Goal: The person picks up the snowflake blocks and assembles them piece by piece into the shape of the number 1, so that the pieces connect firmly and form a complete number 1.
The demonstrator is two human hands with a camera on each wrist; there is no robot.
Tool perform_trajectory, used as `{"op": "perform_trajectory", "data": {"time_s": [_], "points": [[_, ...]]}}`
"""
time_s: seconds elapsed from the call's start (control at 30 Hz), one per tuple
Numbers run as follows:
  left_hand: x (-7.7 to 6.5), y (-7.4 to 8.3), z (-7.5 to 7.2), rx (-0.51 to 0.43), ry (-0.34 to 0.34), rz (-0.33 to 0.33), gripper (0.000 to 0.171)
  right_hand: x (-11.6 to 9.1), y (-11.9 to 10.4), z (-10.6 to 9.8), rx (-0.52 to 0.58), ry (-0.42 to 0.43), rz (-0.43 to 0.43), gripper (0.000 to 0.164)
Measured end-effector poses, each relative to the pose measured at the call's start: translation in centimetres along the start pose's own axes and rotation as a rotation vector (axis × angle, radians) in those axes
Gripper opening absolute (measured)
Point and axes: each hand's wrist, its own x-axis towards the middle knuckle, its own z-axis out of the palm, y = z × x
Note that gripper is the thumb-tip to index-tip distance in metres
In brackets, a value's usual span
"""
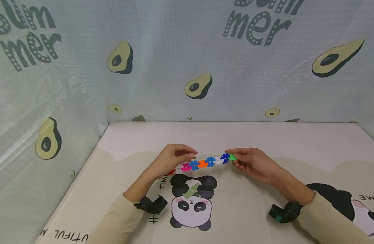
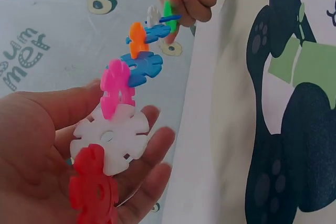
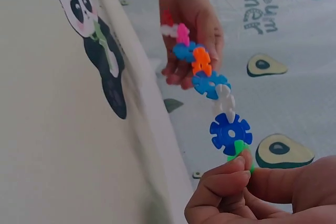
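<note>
A chain of interlocking plastic snowflake discs (image 1: 202,164) stretches between the two hands. Its discs run from red (image 2: 93,187) through white, pink, light blue, orange and dark blue to a green disc (image 3: 237,157). My right hand (image 1: 256,165) pinches that green disc between thumb and fingers at the right end. Around the red and white end is my left hand (image 1: 171,159), its fingers relaxed and spread behind the white disc (image 2: 118,137). The left thumb lies close to the pink disc (image 2: 116,88). In the head view the left fingertips are just above the chain.
Under the hands is a pale tabletop (image 1: 235,217) printed with pandas and lettering. A curtain (image 1: 162,40) with avocado prints closes off the back and left side. Dark wrist cameras (image 1: 153,205) are strapped near both sleeves.
</note>
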Motion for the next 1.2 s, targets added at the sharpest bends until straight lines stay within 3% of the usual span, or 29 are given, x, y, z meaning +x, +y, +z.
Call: {"op": "perform_trajectory", "data": {"time_s": [0.2,0.4,0.63,0.93,1.2], "points": [[0.1,0.6,0.2,-0.062,-0.029,-0.057,0.022,1.0,-1.3,-0.3,-0.051,-0.018,-0.013,0.041],[0.2,1.0,0.2,-0.101,-0.009,-0.076,0.021,1.9,-2.0,-0.7,-0.054,-0.019,-0.002,0.041],[-0.1,1.2,0.0,-0.166,-0.041,-0.103,0.025,2.7,-2.1,-1.3,-0.071,-0.031,-0.033,0.043],[-0.1,1.0,0.5,-0.177,-0.072,-0.085,0.026,4.2,-1.9,-1.7,-0.017,-0.031,-0.039,0.047],[0.0,0.8,1.7,-0.227,-0.025,-0.079,0.025,5.8,-2.4,-2.1,-0.043,0.026,-0.004,0.045]]}}
